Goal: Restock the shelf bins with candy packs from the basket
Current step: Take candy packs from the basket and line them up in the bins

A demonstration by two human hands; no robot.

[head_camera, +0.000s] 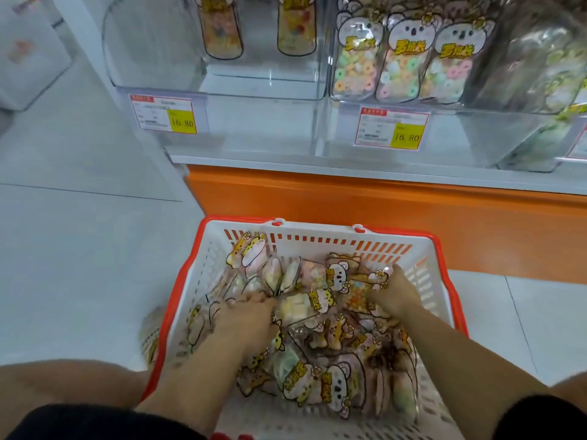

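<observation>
A white basket with an orange rim (317,241) sits on the floor below the shelf, holding several candy packs (305,376) printed with cartoon animals. My left hand (246,322) lies flat on the packs at the left, fingers stretched forward. My right hand (395,295) reaches in at the right and curls around the edge of a pack of coloured candy (359,295). Above, a clear shelf bin (165,68) holds two packs (222,30) at its back. The bin beside it (330,58) is filled with koala-print ring-candy packs (398,65).
A third clear bin (524,77) stands at the right, its contents blurred. Price tags reading 16.80 (168,114) (394,128) hang on the shelf front. An orange base panel (349,204) runs under the white shelf edge. Grey tiled floor surrounds the basket; my knees frame it.
</observation>
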